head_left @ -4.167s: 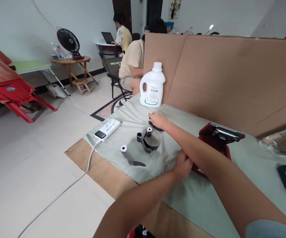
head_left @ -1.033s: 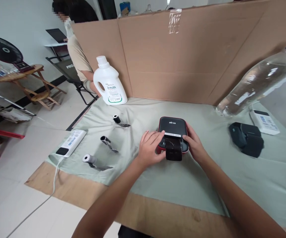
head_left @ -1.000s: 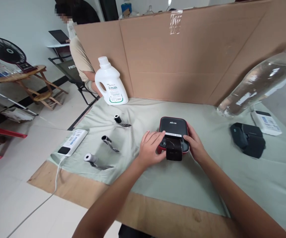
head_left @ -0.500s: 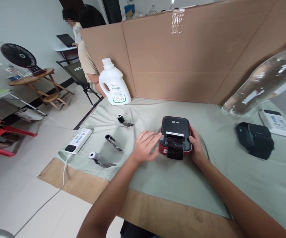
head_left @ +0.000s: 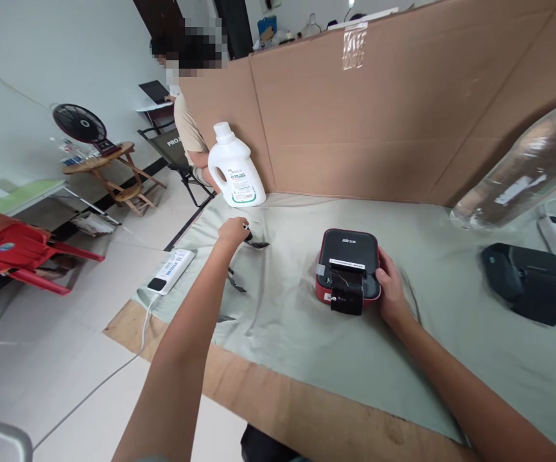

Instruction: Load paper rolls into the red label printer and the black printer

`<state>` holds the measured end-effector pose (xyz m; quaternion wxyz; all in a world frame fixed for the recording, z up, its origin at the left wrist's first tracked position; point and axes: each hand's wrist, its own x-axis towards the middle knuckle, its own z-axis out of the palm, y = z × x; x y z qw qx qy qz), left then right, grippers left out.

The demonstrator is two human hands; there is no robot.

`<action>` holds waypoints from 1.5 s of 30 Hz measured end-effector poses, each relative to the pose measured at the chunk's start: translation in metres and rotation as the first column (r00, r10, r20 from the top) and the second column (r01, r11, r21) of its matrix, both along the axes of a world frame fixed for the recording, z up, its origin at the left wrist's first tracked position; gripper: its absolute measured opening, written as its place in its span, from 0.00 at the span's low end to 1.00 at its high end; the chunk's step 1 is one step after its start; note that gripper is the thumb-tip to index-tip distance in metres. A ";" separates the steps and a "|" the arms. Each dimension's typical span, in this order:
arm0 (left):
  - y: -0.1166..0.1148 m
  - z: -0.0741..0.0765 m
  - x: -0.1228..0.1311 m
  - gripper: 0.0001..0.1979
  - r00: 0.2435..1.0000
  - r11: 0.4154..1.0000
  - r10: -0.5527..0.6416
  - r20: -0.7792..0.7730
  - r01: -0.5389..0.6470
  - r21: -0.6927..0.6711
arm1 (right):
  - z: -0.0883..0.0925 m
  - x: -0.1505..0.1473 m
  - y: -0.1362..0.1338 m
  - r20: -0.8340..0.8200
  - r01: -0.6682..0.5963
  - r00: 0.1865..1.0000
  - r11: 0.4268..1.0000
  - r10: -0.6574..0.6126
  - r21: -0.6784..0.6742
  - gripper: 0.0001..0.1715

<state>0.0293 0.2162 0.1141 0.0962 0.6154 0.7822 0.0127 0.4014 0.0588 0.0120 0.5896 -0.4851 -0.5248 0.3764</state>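
My left hand (head_left: pixel 234 232) is closed around a small roll of black ribbon (head_left: pixel 248 229), whose pale-cored end pokes out beside the fingers. The roll's dark loose tail (head_left: pixel 259 244) lies on the cloth. Behind my left forearm two more ribbon tails show, a middle one (head_left: pixel 236 282) and a nearer one (head_left: pixel 225 318); their rolls are mostly hidden. A red and black label printer (head_left: pixel 350 249) stands in front of me, with a glossy black strip (head_left: pixel 347 301) hanging from its front slot. My right hand (head_left: pixel 393 289) grips the printer's right side, thumb near its top edge.
A white detergent bottle (head_left: pixel 237 170) stands against the cardboard panel (head_left: pixel 345 138). On the left lies a white power strip (head_left: pixel 172 271) with its cable. To the right are a black device (head_left: pixel 526 282) and a large plastic bottle (head_left: pixel 523 163). A person (head_left: pixel 189 122) sits behind.
My left hand has left the printer's left side, reached left and far, and closed on the farthest roll. My right hand stays on the printer. The view has turned slightly left.
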 end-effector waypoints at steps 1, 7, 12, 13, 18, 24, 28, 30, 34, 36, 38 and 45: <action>-0.005 0.001 -0.002 0.23 1.000 1.000 -0.008 0.000 0.008 0.015 | -0.001 0.000 0.000 0.001 -0.002 1.000 1.000 0.002 0.000 0.37; -0.056 0.006 -0.023 0.23 0.996 0.993 -0.089 0.000 0.088 0.080 | -0.004 0.000 0.004 -0.012 0.006 1.000 1.000 -0.005 0.012 0.36; -0.080 -0.008 -0.032 0.24 0.990 0.992 -0.125 -0.072 0.123 -0.025 | -0.006 0.001 0.005 -0.026 0.027 0.999 0.999 -0.027 0.023 0.36; -0.082 -0.010 -0.032 0.24 0.989 0.992 -0.125 -0.077 0.122 -0.038 | -0.006 0.002 0.005 -0.021 0.027 0.999 0.999 -0.027 0.020 0.37; -0.087 -0.010 -0.032 0.24 0.987 0.989 -0.145 -0.077 0.141 -0.053 | -0.009 0.003 0.006 -0.020 0.019 1.000 0.999 -0.018 0.034 0.35; -0.100 -0.006 -0.037 0.26 0.973 0.971 -0.229 -0.010 0.227 -0.077 | -0.008 0.004 0.006 0.039 0.030 0.999 0.999 -0.032 0.038 0.34; -0.110 -0.005 -0.041 0.26 0.964 0.960 -0.266 0.018 0.267 -0.087 | -0.012 0.005 0.007 -0.001 0.018 1.000 0.999 -0.018 0.029 0.34; -0.114 -0.006 -0.042 0.25 0.956 0.952 -0.292 0.009 0.292 -0.092 | -0.014 0.006 0.008 -0.018 0.018 1.000 1.000 -0.017 0.025 0.34; -0.125 -0.007 -0.035 0.28 0.954 0.954 -0.299 -0.034 0.298 -0.037 | -0.012 0.004 0.008 -0.005 0.019 1.000 0.999 -0.019 0.039 0.34; -0.132 -0.010 -0.021 0.30 0.956 0.947 -0.293 -0.010 0.292 0.134 | -0.009 0.002 0.007 -0.006 0.027 1.000 0.999 -0.027 0.043 0.34; -0.139 -0.016 0.003 0.28 0.927 0.903 -0.345 0.146 0.286 0.322 | -0.007 0.002 0.003 -0.014 0.036 0.999 0.999 -0.035 0.032 0.34; -0.157 -0.061 0.115 0.28 0.292 0.934 -0.303 0.907 0.281 0.221 | -0.011 0.018 -0.029 0.132 -0.159 0.979 0.987 0.158 -0.007 0.47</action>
